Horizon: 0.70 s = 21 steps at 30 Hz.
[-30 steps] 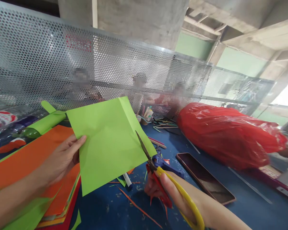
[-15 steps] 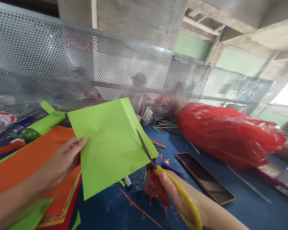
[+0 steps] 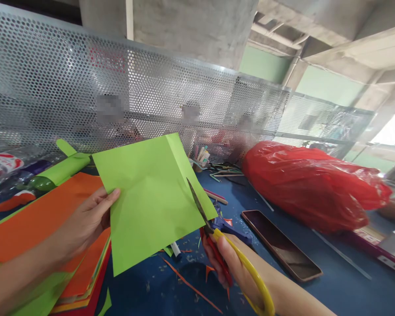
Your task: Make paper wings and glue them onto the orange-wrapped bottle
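Observation:
My left hand point(image 3: 97, 213) pinches the left edge of a green sheet of paper point(image 3: 148, 206), thumb on the front face and fingers behind. The sheet is held up above the table, with a crease running down near its right side. My right hand point(image 3: 228, 259) grips a pair of scissors point(image 3: 202, 210) by its red and yellow handles. One dark blade lies across the front of the sheet near its lower right corner; the other blade is hidden behind the paper. Below my left hand lies a stack of coloured paper point(image 3: 69, 193), orange on top.
On the blue table point(image 3: 134, 298) lie orange paper scraps point(image 3: 191, 285), a phone point(image 3: 279, 243), a blue glue gun point(image 3: 232, 230) and a big red plastic bag point(image 3: 309, 182). Plastic bottles point(image 3: 9, 166) lie at left. Behind a perforated metal screen point(image 3: 171, 87) sit several people.
The handles of the scissors have drawn slightly closer together in my right hand. The sheet and my left hand have barely moved.

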Each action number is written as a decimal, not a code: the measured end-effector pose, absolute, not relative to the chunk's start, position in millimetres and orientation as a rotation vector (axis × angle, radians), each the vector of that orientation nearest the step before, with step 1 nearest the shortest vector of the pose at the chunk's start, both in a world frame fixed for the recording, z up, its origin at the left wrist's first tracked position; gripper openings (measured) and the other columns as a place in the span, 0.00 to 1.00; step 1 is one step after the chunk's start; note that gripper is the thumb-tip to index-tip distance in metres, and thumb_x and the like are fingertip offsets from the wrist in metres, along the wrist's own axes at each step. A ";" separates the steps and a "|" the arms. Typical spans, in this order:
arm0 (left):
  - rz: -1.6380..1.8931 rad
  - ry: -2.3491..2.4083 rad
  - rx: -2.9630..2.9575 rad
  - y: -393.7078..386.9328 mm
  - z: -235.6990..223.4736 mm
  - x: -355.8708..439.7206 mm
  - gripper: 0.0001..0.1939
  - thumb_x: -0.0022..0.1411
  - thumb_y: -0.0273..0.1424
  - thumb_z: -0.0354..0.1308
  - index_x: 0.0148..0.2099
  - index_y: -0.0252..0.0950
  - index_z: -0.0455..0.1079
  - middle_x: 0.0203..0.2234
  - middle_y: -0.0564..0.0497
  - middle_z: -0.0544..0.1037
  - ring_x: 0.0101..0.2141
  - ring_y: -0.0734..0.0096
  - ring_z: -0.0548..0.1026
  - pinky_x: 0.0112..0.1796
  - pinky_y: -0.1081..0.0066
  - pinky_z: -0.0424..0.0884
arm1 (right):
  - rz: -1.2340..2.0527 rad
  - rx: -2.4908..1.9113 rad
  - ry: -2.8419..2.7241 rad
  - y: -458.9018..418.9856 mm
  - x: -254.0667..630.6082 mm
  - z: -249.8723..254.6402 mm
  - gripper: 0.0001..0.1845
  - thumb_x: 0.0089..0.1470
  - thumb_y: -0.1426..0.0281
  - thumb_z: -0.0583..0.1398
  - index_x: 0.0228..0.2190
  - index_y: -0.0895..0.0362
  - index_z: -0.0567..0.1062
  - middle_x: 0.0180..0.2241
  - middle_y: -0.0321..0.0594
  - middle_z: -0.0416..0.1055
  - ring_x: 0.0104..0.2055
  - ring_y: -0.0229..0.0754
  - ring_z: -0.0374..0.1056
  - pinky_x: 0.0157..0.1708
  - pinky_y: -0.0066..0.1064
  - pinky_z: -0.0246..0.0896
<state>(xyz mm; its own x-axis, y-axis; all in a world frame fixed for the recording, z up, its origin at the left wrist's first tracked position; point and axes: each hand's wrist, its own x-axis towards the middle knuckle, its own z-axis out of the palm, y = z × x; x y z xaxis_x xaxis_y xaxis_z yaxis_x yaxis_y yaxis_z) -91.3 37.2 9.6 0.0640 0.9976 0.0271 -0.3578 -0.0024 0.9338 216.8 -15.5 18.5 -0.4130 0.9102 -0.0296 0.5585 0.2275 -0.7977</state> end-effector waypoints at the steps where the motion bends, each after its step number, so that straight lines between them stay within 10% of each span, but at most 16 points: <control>1: 1.324 0.882 0.976 37.0 10.0 -91.0 0.19 0.59 0.40 0.65 0.52 0.48 0.72 0.44 0.55 0.82 0.34 0.71 0.80 0.33 0.76 0.79 | 1.051 -1.350 -2.060 -15.5 216.8 18.4 0.38 0.55 0.36 0.35 0.26 0.55 0.62 0.18 0.33 0.60 0.18 0.36 0.58 0.20 0.28 0.57; 21: 1.306 0.921 0.919 33.9 15.1 -90.3 0.19 0.59 0.39 0.66 0.52 0.44 0.72 0.43 0.52 0.82 0.35 0.69 0.81 0.32 0.75 0.78 | 0.980 -1.286 -2.030 -18.6 213.1 22.6 0.34 0.57 0.38 0.36 0.26 0.54 0.60 0.15 0.28 0.56 0.13 0.32 0.53 0.13 0.24 0.51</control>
<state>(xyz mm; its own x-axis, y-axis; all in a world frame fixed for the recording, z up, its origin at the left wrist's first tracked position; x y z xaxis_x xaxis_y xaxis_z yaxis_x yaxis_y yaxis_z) -90.3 33.9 15.1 0.0463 0.9984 -0.0327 -0.3662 0.0474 0.9293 213.1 -18.6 22.6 -0.3993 0.9149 0.0594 0.5222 0.2802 -0.8055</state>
